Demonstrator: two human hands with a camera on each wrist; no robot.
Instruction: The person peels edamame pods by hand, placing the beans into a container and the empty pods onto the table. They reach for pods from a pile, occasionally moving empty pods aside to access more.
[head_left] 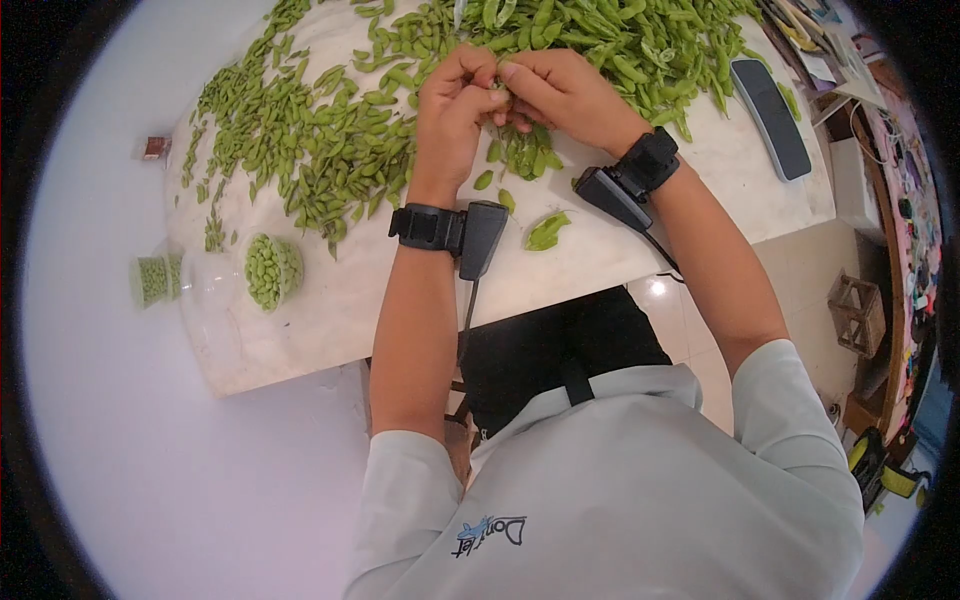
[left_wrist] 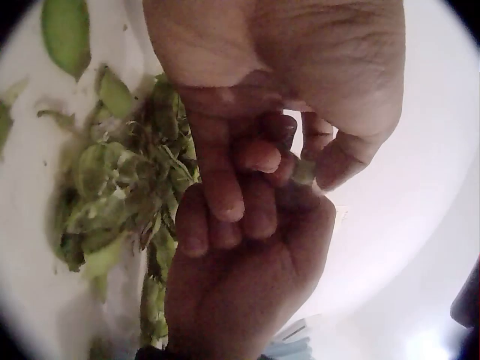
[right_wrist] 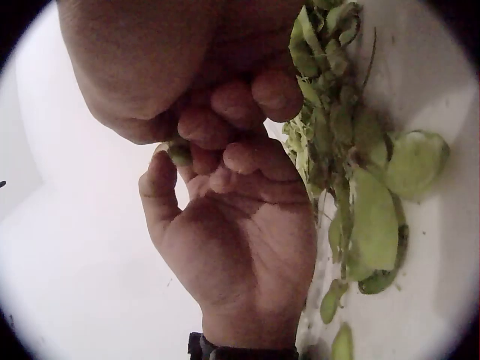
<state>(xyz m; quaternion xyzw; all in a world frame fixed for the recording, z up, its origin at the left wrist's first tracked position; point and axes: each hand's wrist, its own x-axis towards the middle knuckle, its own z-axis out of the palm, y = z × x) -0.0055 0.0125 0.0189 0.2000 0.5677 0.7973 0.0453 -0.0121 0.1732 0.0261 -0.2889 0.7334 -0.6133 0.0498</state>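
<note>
Both hands meet over the near side of the table, fingertips together. My left hand point(head_left: 455, 120) pinches a green soybean pod point(left_wrist: 304, 173) between thumb and index finger. From the other side, my right hand point(head_left: 575, 98) pinches the same pod, its remaining fingers curled inward. Only a small bit of the pod shows in the wrist views; the fingers hide the rest. Below the hands lies a heap of opened, flattened pod shells point(right_wrist: 371, 217). A torn shell point(head_left: 547, 231) sits closer to the table's front edge.
Whole soybean pods point(head_left: 340, 165) spread over the table's left, and a larger pile point(head_left: 640, 45) covers the back. A clear cup of shelled beans point(head_left: 272, 272) stands front left. At right lies a phone point(head_left: 770, 118). Cables trail from both wrist cameras.
</note>
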